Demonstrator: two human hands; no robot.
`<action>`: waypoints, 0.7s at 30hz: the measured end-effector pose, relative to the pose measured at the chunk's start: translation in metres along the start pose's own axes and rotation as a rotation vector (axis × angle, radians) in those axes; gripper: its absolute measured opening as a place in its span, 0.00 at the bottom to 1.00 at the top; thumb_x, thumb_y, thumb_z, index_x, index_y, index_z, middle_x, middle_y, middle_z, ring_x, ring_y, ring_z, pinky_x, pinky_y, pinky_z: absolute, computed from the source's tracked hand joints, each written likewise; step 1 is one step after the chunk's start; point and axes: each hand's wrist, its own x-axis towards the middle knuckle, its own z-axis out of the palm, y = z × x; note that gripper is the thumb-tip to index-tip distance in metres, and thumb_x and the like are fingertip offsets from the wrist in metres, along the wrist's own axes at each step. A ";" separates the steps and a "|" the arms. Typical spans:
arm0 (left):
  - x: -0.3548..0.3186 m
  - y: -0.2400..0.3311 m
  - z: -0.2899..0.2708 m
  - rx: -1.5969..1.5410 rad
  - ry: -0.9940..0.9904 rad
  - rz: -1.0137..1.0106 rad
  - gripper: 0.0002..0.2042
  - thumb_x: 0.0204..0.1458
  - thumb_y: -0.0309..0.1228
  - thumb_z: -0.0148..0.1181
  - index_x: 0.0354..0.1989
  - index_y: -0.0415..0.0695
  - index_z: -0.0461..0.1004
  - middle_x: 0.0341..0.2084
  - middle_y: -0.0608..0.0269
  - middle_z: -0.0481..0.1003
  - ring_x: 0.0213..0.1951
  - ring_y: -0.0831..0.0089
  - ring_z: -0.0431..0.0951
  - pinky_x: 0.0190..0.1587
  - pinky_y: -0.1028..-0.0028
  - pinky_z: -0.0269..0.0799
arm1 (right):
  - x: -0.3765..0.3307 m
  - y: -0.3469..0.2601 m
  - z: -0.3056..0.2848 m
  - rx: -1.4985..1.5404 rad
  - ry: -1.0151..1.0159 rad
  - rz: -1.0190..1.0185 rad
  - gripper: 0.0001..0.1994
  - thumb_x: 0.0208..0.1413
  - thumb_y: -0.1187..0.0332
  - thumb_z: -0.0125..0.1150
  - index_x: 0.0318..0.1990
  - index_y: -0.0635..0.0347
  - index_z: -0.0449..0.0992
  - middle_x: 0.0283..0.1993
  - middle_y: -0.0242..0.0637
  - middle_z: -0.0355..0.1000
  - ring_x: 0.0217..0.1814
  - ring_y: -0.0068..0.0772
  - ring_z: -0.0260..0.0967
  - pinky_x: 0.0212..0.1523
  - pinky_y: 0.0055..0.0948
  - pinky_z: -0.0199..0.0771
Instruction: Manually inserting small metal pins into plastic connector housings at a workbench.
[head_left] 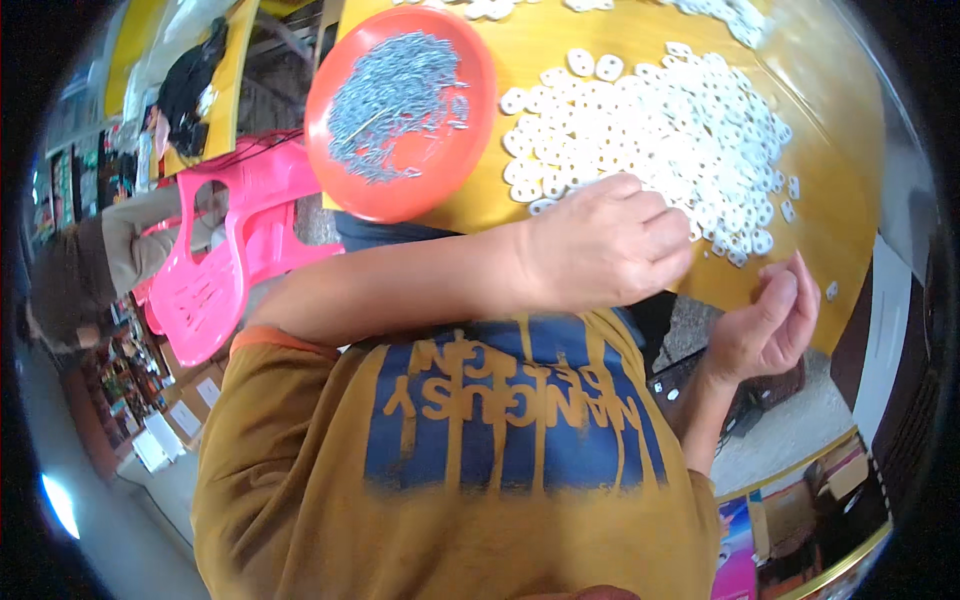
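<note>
My left hand [612,243] is closed, back of the hand up, over the near edge of a heap of small white plastic pieces with holes [690,130]. Its fingers curl under, so whatever they hold is hidden. Lower and to the right, my right hand [768,322] is raised beside the table edge, thumb and fingers pressed together. Anything between them is too small to make out. A round red plate [425,185] beyond my left forearm carries many small grey metal pieces [395,95], slim like pins or screws.
The yellow table [480,205] has more white pieces along its far side, and a clear plastic bag [740,20] at the far right. Left of it stands a pink plastic chair [225,270]. Another person [75,280] is farther left. Boxes [195,405] lie behind.
</note>
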 end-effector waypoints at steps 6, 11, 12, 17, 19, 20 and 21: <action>-0.013 0.003 -0.026 -0.392 0.133 -0.254 0.07 0.36 0.23 0.56 0.27 0.42 0.67 0.24 0.63 0.67 0.26 0.67 0.70 0.28 0.73 0.66 | -0.003 -0.006 0.002 0.055 -0.002 -0.028 0.09 0.53 0.75 0.44 0.40 0.70 0.68 0.27 0.33 0.64 0.28 0.20 0.59 0.29 0.16 0.60; -0.047 0.008 -0.053 -0.611 0.318 -0.482 0.10 0.39 0.18 0.55 0.32 0.41 0.69 0.23 0.61 0.70 0.23 0.68 0.71 0.23 0.75 0.67 | 0.002 -0.042 0.035 0.026 -0.180 -0.026 0.08 0.50 0.78 0.48 0.37 0.71 0.69 0.28 0.35 0.64 0.28 0.21 0.58 0.27 0.17 0.57; -0.054 0.009 -0.060 -0.670 0.263 -0.562 0.11 0.40 0.18 0.54 0.34 0.41 0.70 0.24 0.62 0.70 0.23 0.70 0.71 0.24 0.76 0.66 | 0.006 -0.048 0.048 -0.024 -0.338 -0.142 0.08 0.48 0.78 0.50 0.36 0.69 0.70 0.28 0.36 0.64 0.29 0.24 0.60 0.27 0.19 0.58; -0.102 0.014 -0.074 -0.978 0.156 -0.823 0.10 0.43 0.19 0.53 0.35 0.40 0.72 0.22 0.63 0.69 0.26 0.73 0.70 0.29 0.77 0.65 | 0.006 -0.084 0.124 -0.044 -0.838 -0.493 0.07 0.41 0.78 0.56 0.32 0.64 0.71 0.28 0.38 0.66 0.30 0.34 0.63 0.29 0.27 0.61; -0.117 0.015 -0.072 -0.983 0.182 -0.833 0.09 0.43 0.19 0.53 0.34 0.40 0.72 0.22 0.63 0.69 0.26 0.73 0.70 0.29 0.77 0.65 | 0.002 -0.096 0.145 -0.141 -0.992 -0.690 0.07 0.37 0.77 0.58 0.29 0.60 0.71 0.28 0.37 0.66 0.31 0.39 0.63 0.33 0.32 0.61; -0.123 0.016 -0.070 -1.009 0.214 -0.833 0.08 0.44 0.20 0.52 0.34 0.40 0.72 0.22 0.63 0.69 0.26 0.73 0.70 0.29 0.76 0.65 | -0.002 -0.100 0.151 -0.186 -1.033 -0.703 0.06 0.36 0.75 0.58 0.27 0.60 0.70 0.29 0.35 0.66 0.34 0.38 0.63 0.37 0.34 0.59; -0.129 0.016 -0.069 -1.035 0.244 -0.831 0.08 0.44 0.20 0.52 0.34 0.40 0.72 0.22 0.63 0.69 0.26 0.73 0.69 0.30 0.76 0.64 | -0.005 -0.103 0.157 -0.189 -1.052 -0.718 0.06 0.36 0.75 0.58 0.27 0.60 0.70 0.29 0.35 0.66 0.34 0.38 0.63 0.37 0.34 0.59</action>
